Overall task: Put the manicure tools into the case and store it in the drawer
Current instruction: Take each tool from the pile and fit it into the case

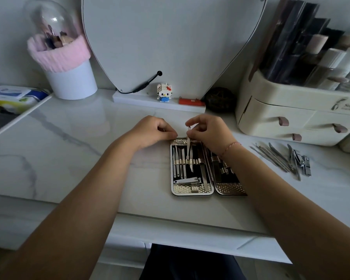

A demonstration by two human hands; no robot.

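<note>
Right hand (208, 131) pinches a thin steel tool (189, 152) near its upper end, the tool hanging almost upright with its lower tip down among the elastic loops in the left half of the open case (192, 190). Left hand (152, 130) is curled into a loose fist touching the case's top left corner; whether it grips anything cannot be told, as the fingers fold under. Several tools already sit in the left half, with a clipper (188, 180) lying across the bottom. Much of the case's right half is hidden behind the right forearm, so its contents are hard to make out. More loose tools (281, 158) lie in a heap on the table (69, 158) to the right, well apart from the case, too tangled to count. Behind them an organizer (291, 118) with small drawers is cut off by the frame edge; its label shows only "Serious", the rest lost. A wipes pack (14, 96) at far left bears print too blurred to read.
</note>
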